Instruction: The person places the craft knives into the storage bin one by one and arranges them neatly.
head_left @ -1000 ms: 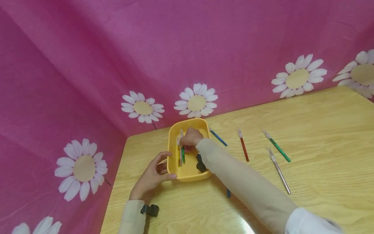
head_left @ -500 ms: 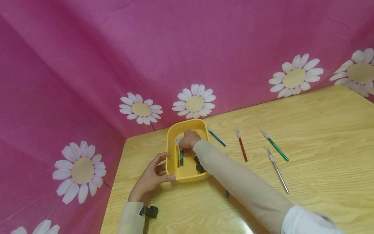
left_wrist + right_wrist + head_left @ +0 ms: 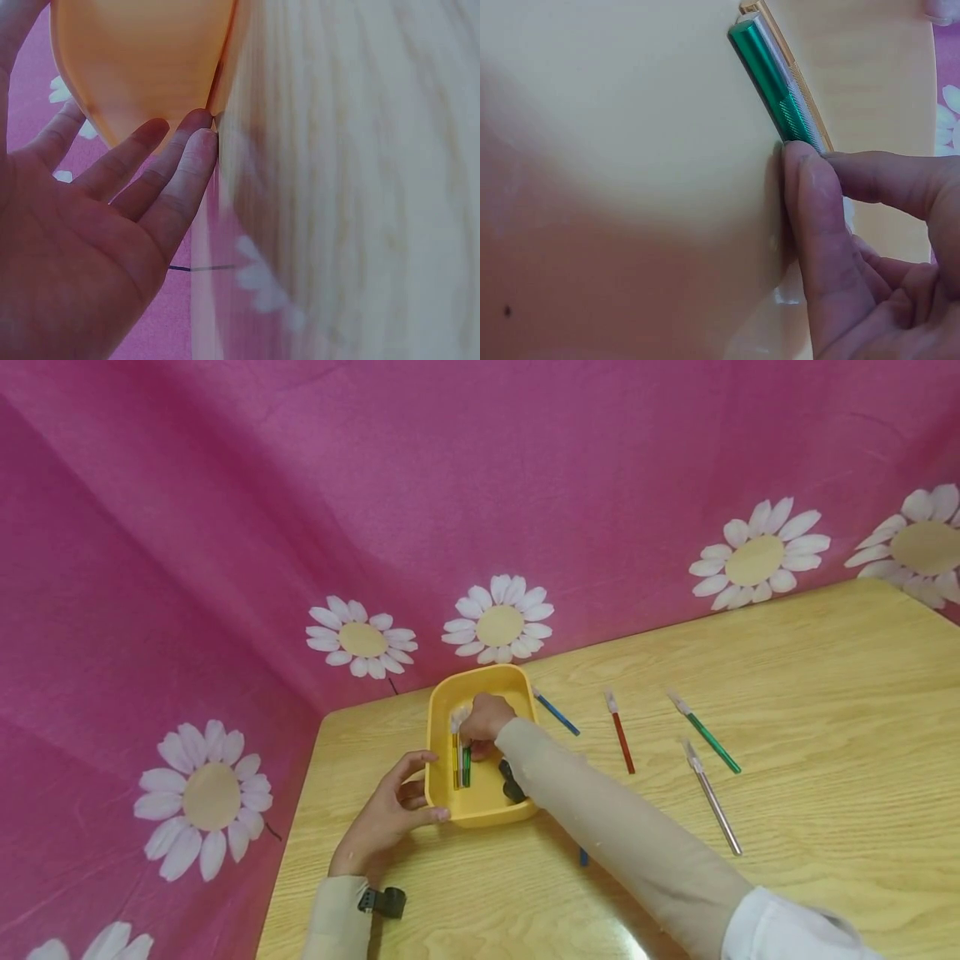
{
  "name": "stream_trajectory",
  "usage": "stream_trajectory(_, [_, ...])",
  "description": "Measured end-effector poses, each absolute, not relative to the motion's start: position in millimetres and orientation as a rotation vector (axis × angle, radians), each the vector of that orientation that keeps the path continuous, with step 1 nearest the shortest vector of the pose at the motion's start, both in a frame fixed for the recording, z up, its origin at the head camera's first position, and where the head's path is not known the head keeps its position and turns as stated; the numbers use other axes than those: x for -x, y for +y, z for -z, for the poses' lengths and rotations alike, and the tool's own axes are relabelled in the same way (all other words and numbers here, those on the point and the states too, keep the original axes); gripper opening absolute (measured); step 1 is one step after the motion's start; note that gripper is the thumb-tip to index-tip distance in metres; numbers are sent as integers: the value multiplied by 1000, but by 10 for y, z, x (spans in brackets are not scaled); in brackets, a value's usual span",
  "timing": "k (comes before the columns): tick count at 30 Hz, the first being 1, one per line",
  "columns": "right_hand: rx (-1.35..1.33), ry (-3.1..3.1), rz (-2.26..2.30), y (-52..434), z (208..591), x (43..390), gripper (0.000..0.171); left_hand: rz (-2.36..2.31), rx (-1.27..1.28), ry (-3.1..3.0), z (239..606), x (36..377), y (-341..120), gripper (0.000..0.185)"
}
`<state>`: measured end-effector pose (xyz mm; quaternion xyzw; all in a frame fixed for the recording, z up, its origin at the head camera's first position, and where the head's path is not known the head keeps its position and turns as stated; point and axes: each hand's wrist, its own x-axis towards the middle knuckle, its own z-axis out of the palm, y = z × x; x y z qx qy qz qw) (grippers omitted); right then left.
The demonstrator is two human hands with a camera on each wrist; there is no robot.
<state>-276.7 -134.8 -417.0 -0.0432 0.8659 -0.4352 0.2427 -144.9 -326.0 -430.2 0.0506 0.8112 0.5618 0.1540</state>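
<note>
We see the right hand [image 3: 486,720] pinching a shiny green pen [image 3: 776,86] against the yellow tray's [image 3: 480,810] left wall; relaxed left hand [image 3: 390,817] touches the tray at the table's [image 3: 750,693] far-left corner. Any lettering seems unreadable.

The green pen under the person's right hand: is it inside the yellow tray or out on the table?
Inside. The green pen lies on the floor of the yellow plastic tray, beside a yellow pen, under the right hand.

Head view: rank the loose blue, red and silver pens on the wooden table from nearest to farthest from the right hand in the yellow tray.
From the right hand:
1. Blue pen, just right of the yellow plastic tray.
2. Red pen, further right.
3. Silver pen, far right, nearer the person.
</note>
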Motion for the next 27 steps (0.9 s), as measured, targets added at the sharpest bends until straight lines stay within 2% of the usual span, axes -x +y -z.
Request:
stream_trajectory(4, [103, 2363, 1198, -1351, 4156, 2778, 28, -1603, -168, 2330, 4287, 1460, -3260, 73])
stream_trajectory(10, [115, 2454, 1148, -1344, 4141, 2783, 18, -1597, -169, 2340, 4269, 1468, -3252, 73])
stream_trajectory(18, [153, 2528, 1264, -1309, 4129, 2828, 24, -1612, -86, 2328, 4311, 1475, -3260, 74])
stream_trajectory(23, [334, 2424, 1436, -1206, 3832, 2792, 40, -1619, -89, 2317, 4311, 1464, -3260, 73])
stream_trajectory(27, [489, 2441, 1493, -1064, 3541, 2714, 29, -1615, -67, 2322, 4305, 1447, -3260, 72])
